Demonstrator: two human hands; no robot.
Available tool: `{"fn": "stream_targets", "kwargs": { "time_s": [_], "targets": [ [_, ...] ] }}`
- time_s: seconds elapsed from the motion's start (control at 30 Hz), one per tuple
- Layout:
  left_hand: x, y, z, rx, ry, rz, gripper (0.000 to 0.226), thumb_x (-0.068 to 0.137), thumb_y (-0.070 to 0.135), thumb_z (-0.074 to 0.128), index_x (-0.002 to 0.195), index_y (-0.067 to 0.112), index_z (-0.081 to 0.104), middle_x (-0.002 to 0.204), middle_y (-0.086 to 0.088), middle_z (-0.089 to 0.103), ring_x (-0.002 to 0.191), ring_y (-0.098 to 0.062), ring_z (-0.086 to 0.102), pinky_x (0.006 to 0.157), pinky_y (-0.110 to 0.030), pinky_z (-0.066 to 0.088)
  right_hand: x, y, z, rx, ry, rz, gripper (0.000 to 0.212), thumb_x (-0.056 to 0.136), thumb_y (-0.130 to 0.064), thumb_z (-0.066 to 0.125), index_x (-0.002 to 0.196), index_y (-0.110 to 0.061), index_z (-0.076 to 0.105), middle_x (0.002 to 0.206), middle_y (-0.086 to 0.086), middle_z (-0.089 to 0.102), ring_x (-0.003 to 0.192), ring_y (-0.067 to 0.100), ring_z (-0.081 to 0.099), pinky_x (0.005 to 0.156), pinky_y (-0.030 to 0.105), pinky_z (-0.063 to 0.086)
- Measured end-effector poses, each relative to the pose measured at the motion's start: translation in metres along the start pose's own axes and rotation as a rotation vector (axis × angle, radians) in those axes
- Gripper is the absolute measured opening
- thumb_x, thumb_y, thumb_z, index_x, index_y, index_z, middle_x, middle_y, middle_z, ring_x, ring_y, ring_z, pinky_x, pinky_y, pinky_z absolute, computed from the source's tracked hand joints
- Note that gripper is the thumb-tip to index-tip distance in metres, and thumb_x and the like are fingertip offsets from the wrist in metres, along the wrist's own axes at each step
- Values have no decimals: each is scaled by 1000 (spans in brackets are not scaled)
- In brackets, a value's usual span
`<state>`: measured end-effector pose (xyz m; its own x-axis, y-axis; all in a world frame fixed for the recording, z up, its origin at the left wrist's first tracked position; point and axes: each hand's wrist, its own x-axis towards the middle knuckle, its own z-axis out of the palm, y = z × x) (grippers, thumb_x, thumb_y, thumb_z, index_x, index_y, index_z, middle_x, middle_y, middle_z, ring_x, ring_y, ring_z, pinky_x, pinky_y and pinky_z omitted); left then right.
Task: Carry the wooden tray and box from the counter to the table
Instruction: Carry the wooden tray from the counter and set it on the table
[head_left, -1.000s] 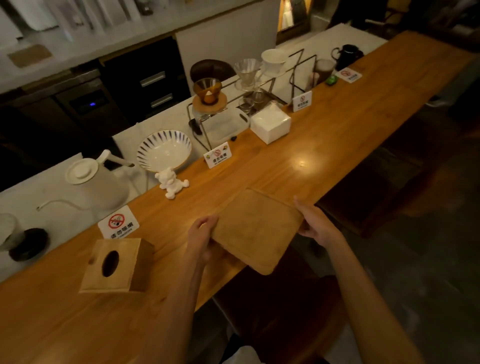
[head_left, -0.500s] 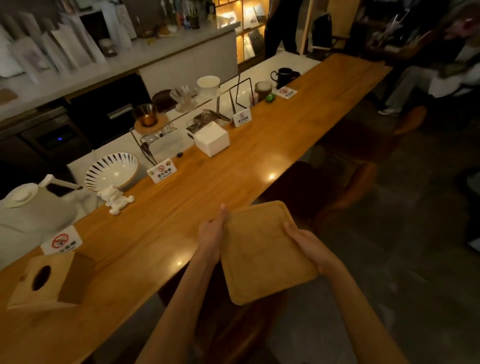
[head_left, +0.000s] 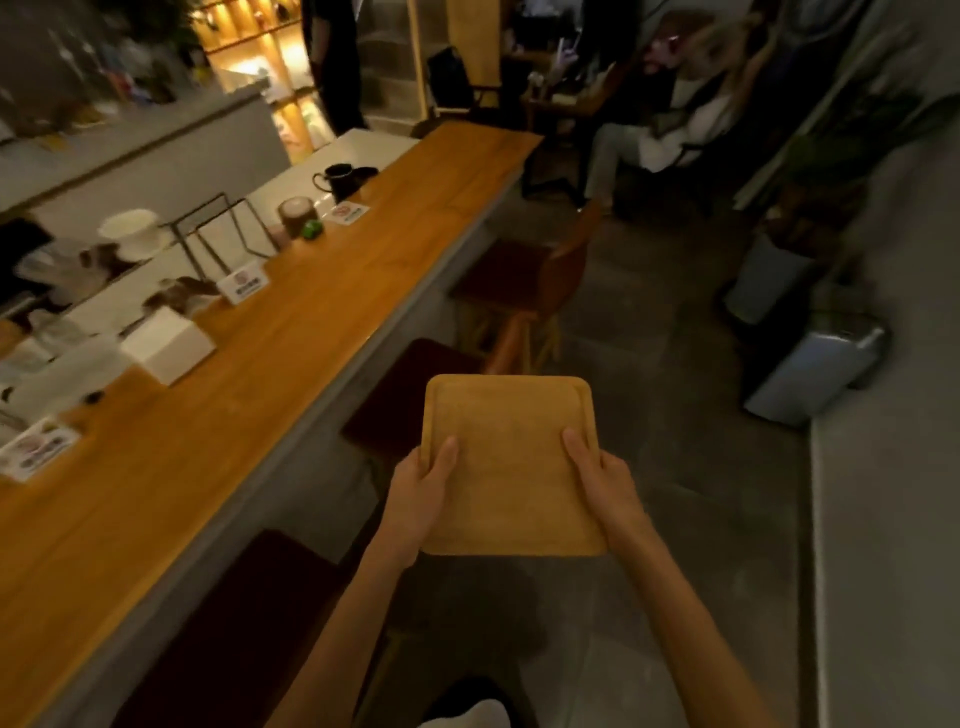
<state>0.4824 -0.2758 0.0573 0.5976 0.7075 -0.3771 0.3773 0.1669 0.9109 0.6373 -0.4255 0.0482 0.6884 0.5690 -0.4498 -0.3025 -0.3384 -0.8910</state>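
Observation:
I hold a square wooden tray (head_left: 509, 447) with rounded corners level in front of me, over the floor beside the counter. My left hand (head_left: 423, 493) grips its near-left edge, thumb on top. On the near-right edge sits my right hand (head_left: 605, 486), thumb also on top. The tray carries nothing. The long wooden counter (head_left: 249, 395) runs along my left. The wooden box is out of view.
Dark-seated stools (head_left: 415, 395) stand along the counter's edge just left of the tray. On the counter are a white box (head_left: 166, 343), small signs, a wire rack and a black mug (head_left: 340, 182). A seated person (head_left: 670, 130) and a grey appliance (head_left: 810, 364) are ahead right.
I have turned right, away from the counter, carrying the tray off it and out over the floor. The wooden box has slipped out of view to the left.

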Motion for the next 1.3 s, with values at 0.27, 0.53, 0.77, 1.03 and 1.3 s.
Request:
{"fn": "stream_targets", "kwargs": {
  "time_s": [0.27,0.53,0.77,1.03,1.3],
  "targets": [
    [89,50,98,-11,-88,-99,69,92,60,49,148,22,35,137,1,48,123,-24,49,104,-44,38,96,-63,-100,80,-77,56,79,78,-63,71,141,-21,49,122,-1,66,107,19,67,86,36,55],
    [269,141,192,17,-98,-63,68,91,59,53,143,17,42,132,-2,53,115,-23,56,95,-41,46,264,-140,-178,150,50,73,65,81,-49,74,133,-14,57,117,4,69,102,22,69,83,37,58],
    [423,240,286,33,-191,-29,56,92,54,53,136,19,46,117,4,58,99,-13,60,82,-34,49,419,-214,-259,183,159,77,68,78,-53,75,131,-14,59,114,5,71,101,24,70,88,43,57],
    [597,316,421,-16,-109,-13,63,92,55,53,142,18,44,129,-1,55,114,-23,59,97,-43,47,616,-284,-374,180,57,113,58,78,-57,72,123,-23,60,115,1,71,99,19,70,75,33,57],
    [776,417,529,-29,28,-118,58,89,60,56,132,21,50,117,-3,63,104,-26,65,96,-53,53,826,-378,-462,48,67,111,55,81,-52,72,120,-15,65,113,7,72,97,24,70,87,43,58]
  ]
}}
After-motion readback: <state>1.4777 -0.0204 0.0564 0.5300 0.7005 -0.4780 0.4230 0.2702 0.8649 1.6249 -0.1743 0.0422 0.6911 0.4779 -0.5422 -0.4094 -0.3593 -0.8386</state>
